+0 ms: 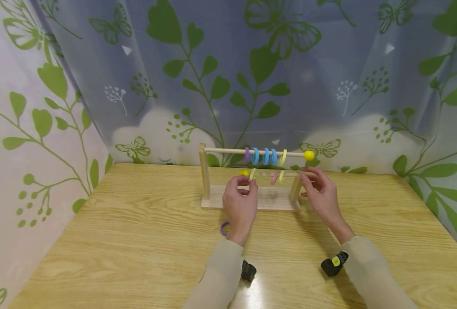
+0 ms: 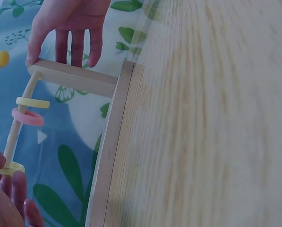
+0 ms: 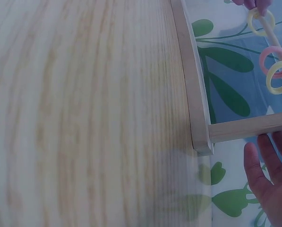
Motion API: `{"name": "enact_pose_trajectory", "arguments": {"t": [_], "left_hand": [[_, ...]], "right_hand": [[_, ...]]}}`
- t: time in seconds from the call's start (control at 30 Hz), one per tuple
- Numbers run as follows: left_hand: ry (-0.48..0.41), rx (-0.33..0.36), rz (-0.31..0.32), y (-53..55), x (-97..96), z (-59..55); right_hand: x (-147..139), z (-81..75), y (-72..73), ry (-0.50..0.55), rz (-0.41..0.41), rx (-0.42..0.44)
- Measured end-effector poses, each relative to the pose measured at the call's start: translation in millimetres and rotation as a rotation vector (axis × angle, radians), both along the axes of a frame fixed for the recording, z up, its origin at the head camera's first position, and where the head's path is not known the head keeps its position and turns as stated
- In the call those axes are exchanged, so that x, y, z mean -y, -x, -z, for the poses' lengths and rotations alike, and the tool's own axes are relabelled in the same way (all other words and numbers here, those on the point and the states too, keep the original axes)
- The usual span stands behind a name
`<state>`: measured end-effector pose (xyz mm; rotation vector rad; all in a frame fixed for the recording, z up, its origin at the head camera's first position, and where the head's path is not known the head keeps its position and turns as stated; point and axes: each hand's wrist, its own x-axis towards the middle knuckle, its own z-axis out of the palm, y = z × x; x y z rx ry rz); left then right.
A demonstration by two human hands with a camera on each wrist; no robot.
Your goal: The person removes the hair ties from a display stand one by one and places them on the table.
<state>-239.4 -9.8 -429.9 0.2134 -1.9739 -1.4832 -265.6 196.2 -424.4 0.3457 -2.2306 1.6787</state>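
A wooden ring stand (image 1: 204,176) carries two level rods. At the lower rod's left part, my left hand (image 1: 241,201) pinches a pale yellow ring (image 1: 253,173), close to the yellow ball (image 1: 244,173) at that rod's end. Further right on this rod hang a pink ring (image 2: 31,118) and another pale yellow ring (image 2: 33,102). My right hand (image 1: 323,197) holds the top of the stand's shorter right post (image 1: 296,189) between thumb and fingers. Along the upper rod (image 1: 224,150) hang a purple ring (image 1: 247,154), several blue rings (image 1: 255,156) and a yellow ring (image 1: 283,158).
A loose purple ring (image 1: 223,228) lies on the wood-grain table (image 1: 136,240), beside my left wrist. The upper rod ends at the right in a yellow ball (image 1: 309,155). Behind the stand hangs a leaf-patterned curtain (image 1: 228,86). Black wrist devices (image 1: 332,267) sit under both forearms.
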Motion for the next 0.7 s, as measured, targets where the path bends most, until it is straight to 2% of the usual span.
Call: {"name": "enact_pose_trajectory", "arguments": {"t": [0.27,0.7], "left_hand": [[-0.006,-0.006,0.001,-0.7,5.8,-0.7],[-0.005,0.017,-0.046,0.6,15.7,0.3]], "right_hand": [[1,-0.8,0.1,-0.003,0.004,0.006],[0,0.0,0.5,-0.003,0.008,0.003]]}}
